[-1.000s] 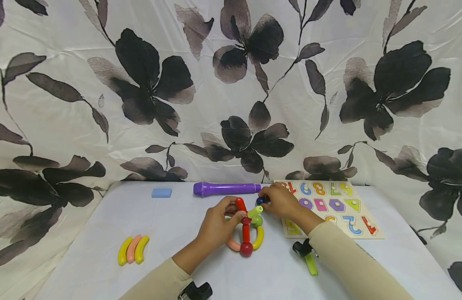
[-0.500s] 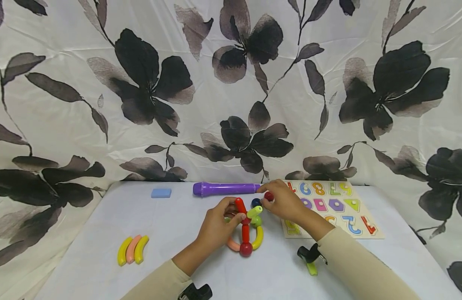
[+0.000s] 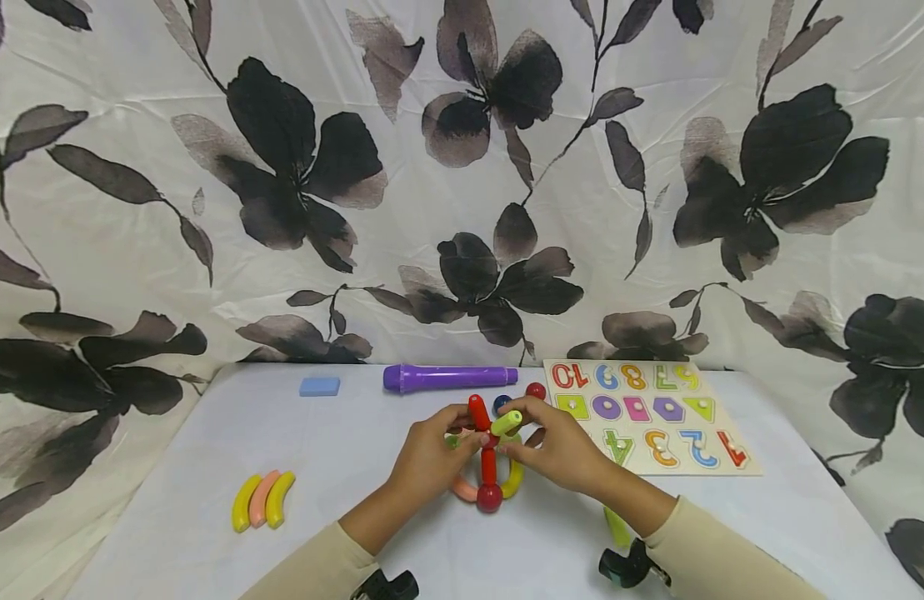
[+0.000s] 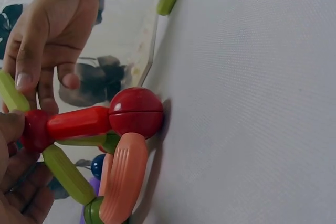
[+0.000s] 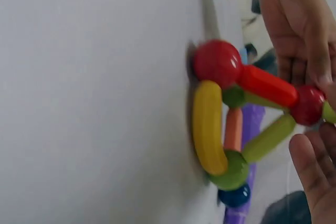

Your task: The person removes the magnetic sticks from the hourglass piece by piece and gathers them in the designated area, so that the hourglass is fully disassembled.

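- Pinching upper red ball (image 5: 308, 106) of ball-and-stick build (image 3: 489, 467) with left hand (image 3: 426, 454).
- Reaching lime stick (image 3: 506, 423) with bent fingers of right hand (image 3: 562, 446); cannot tell if pinching or just touching.
- Standing build between both hands, around mid-table, lower red ball (image 3: 489, 498) down on white cloth (image 3: 169, 467).
- Tight behind hands: blue ball (image 3: 501, 405) and loose red ball (image 3: 536, 391), then purple mic-shaped tube (image 3: 450, 378) along back edge.
- Crowded on right by puzzle board (image 3: 748, 468), partly overlapped in head view by right hand; loose green stick (image 3: 616, 527) near right forearm.
- Roomier on left: wide cloth stretch out to three loose curved sticks (image 3: 262, 500), yellow-salmon-yellow, side by side; blue block (image 3: 319, 387) near back edge.
- Smooth, glossy, plastic-looking build; seam round lower red ball, ridges along salmon curved stick (image 4: 124, 177), plump yellow curved stick (image 5: 208, 129) opposite.
- Flat, pale board with coloured digits and shapes; floral backdrop (image 3: 402, 183), creased.
- Versus half a second ago: loose red ball released beside board, right hand shifted over to lime stick; left grip about unchanged.
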Tool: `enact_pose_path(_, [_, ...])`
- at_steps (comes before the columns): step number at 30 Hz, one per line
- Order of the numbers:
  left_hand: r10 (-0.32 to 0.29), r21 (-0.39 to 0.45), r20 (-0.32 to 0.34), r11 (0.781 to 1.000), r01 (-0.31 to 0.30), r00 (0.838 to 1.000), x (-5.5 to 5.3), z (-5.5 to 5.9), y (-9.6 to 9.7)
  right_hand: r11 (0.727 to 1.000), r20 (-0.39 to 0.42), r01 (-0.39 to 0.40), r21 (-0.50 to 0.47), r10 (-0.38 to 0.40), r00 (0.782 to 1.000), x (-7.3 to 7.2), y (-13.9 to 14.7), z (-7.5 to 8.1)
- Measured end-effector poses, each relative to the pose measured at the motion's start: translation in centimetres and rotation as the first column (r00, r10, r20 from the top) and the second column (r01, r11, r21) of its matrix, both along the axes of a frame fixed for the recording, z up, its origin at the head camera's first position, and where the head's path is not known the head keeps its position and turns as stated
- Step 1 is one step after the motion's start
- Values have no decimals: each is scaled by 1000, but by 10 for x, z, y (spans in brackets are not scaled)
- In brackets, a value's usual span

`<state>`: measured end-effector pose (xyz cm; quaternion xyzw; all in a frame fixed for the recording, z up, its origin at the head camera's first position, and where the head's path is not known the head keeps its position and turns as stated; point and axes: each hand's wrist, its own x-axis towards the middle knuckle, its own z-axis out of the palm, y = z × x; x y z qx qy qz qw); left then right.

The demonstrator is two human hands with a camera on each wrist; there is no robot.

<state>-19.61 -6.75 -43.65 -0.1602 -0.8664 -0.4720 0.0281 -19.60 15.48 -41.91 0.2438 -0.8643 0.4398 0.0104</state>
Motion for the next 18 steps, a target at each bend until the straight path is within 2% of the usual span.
enact_pose_path(4, [6, -38, 10, 999, -6, 1000, -3, -4, 0, 997, 28, 66, -49, -64, 998, 2, -8, -6])
enact_pose_path(10, [-2, -46, -3, 999, 2, 1000, -4, -6, 1, 987, 37, 150, -59, -148, 988, 3, -13, -8])
enact_pose_path(18, [5, -49, 24, 999, -4, 1000, -4, -5, 0, 984, 81, 148, -98, -140, 987, 3, -13, -6])
